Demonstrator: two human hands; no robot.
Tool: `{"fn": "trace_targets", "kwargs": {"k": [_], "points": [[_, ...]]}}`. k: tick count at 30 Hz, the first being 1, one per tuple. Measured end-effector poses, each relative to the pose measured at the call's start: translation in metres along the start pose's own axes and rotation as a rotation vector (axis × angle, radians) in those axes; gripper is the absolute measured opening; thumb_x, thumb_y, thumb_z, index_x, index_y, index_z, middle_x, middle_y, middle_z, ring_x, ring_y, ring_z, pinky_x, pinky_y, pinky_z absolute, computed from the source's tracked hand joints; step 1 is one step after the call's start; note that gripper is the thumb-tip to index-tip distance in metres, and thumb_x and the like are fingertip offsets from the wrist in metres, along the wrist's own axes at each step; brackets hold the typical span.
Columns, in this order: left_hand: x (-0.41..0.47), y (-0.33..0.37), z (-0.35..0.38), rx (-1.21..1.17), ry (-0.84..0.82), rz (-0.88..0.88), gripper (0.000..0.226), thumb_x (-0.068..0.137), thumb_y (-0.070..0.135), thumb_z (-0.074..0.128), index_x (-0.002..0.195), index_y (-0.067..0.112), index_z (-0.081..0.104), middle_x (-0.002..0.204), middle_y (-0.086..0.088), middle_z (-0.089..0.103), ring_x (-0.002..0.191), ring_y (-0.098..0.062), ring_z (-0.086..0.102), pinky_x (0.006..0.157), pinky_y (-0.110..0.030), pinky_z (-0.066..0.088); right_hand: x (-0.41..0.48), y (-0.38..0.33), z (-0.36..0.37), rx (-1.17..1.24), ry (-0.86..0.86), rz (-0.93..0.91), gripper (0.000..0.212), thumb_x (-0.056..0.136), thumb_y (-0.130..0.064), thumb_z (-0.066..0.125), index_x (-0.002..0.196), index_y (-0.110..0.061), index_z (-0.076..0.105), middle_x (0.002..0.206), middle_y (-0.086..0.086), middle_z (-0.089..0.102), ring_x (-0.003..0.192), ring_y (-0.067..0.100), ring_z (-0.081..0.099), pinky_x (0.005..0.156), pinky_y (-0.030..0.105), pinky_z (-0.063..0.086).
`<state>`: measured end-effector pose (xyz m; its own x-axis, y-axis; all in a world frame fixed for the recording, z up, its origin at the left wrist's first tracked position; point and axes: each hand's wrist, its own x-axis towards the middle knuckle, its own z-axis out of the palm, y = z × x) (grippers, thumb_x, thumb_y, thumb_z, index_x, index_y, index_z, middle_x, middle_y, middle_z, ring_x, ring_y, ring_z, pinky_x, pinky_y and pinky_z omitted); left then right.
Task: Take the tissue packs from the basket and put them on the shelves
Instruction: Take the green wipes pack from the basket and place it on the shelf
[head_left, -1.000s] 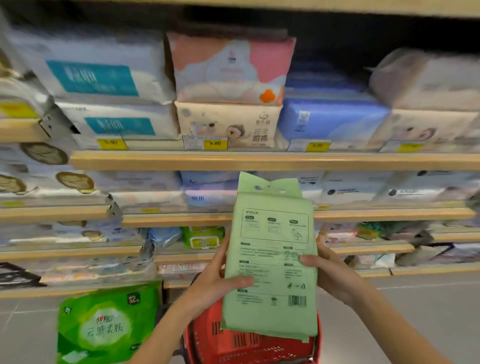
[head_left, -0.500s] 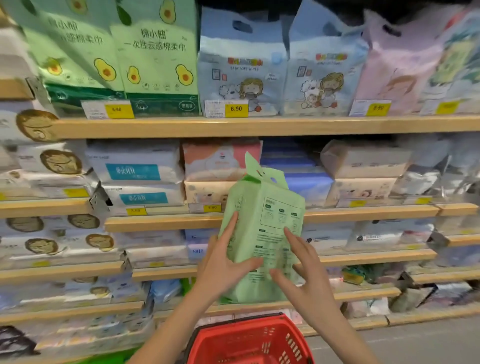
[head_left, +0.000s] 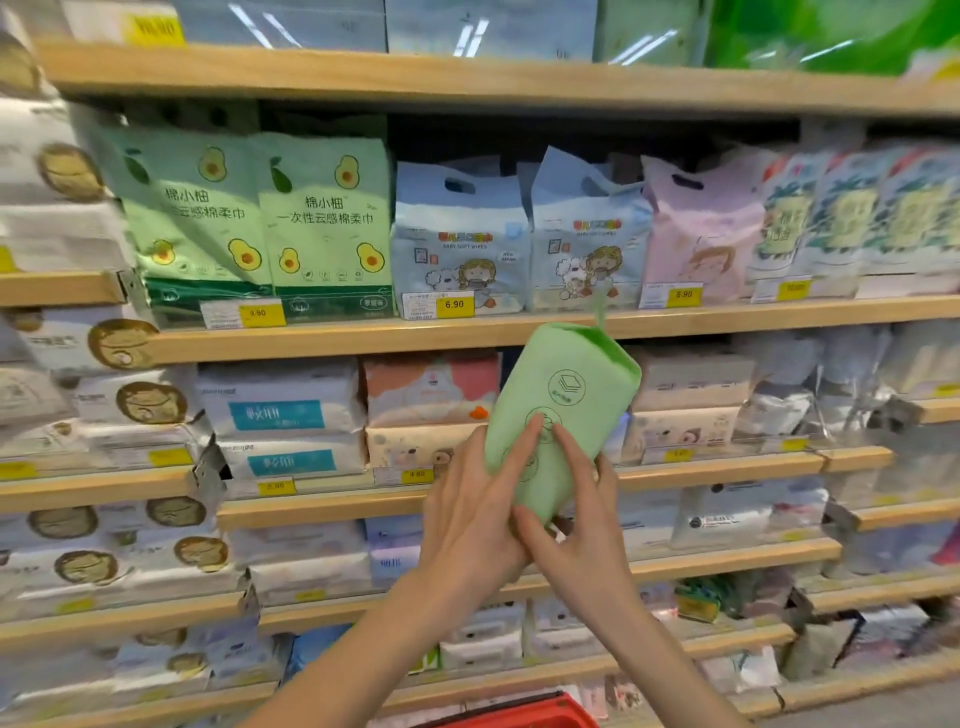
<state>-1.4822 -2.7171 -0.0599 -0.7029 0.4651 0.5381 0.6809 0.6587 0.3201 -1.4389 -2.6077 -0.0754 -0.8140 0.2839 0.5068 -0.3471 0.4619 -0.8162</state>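
A pale green tissue pack (head_left: 571, 395) is held up in front of the shelves, tilted with its narrow side toward me. My left hand (head_left: 467, 514) grips its lower left, fingers spread over the side. My right hand (head_left: 582, 530) cups it from below and right. The pack hangs just under the wooden shelf (head_left: 363, 338) that carries two matching green avocado-print packs (head_left: 260, 223). Only the red rim of the basket (head_left: 519, 717) shows at the bottom edge.
The avocado shelf also holds blue cartoon packs (head_left: 457, 239) and a pink pack (head_left: 701, 228) with yellow price tags. Flat white, blue and pink packs (head_left: 291, 415) fill the lower shelves. Another shelf (head_left: 467, 78) runs above.
The pack has risen well above the basket toward the avocado shelf and turned from its printed back to its narrow side. My view has tilted upward; the basket has dropped almost out of sight.
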Motion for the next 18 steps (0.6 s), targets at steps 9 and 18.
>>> {"fn": "trace_targets", "kwargs": {"k": [9,18], "points": [[0.002,0.026,-0.018,-0.153,-0.111,0.236,0.100,0.072,0.046,0.061,0.133,0.060,-0.017,0.156,-0.002,0.015,0.137,-0.018,0.018,0.111,-0.038,0.028,0.039,-0.020,-0.046,-0.108,0.153,-0.032,0.089,0.042,-0.051,0.072,0.120,-0.041,0.031,0.121,-0.001,0.039,0.113,0.005,0.040,0.093,0.016,0.035],[0.020,0.042,-0.033,-0.336,-0.151,0.319,0.081,0.078,0.042,0.060,0.138,0.056,0.007,0.143,0.028,0.026,0.129,-0.001,0.026,0.107,-0.028,0.032,0.042,-0.011,-0.074,0.157,0.161,0.026,0.080,0.044,-0.038,0.073,0.116,-0.038,0.038,0.121,-0.007,0.049,0.111,0.016,0.053,0.088,0.045,0.051]]}}
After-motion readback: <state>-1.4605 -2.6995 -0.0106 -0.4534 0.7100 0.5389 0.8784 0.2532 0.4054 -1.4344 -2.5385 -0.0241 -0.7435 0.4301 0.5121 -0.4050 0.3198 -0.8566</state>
